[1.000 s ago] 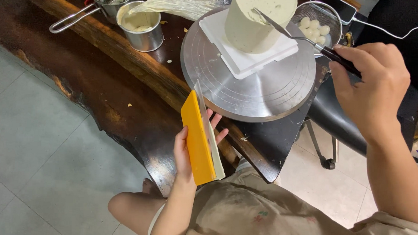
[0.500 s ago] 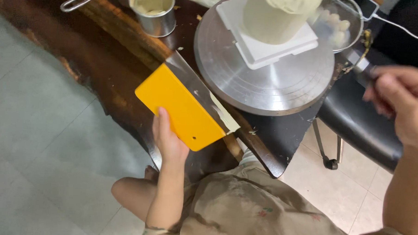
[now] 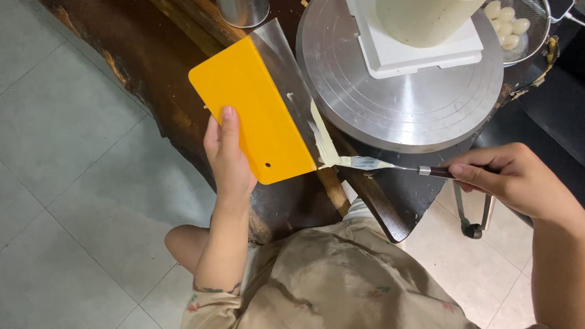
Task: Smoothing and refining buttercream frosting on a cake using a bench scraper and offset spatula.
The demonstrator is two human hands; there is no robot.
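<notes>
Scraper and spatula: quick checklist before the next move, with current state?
1. Left hand grip on the yellow scraper: ok.
2. Right hand grip on the spatula handle: ok.
3. Spatula tip touching the scraper's metal edge: ok.
4. Cream on that edge: not ok, a streak remains.
5. Cake on its white board, on the turntable: ok.
6. Cake's top: cannot tell, out of frame.

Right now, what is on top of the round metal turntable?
A white square board sits on the turntable, carrying a pale frosted cake. The cake's top is out of frame; the turntable's centre is covered.
</notes>
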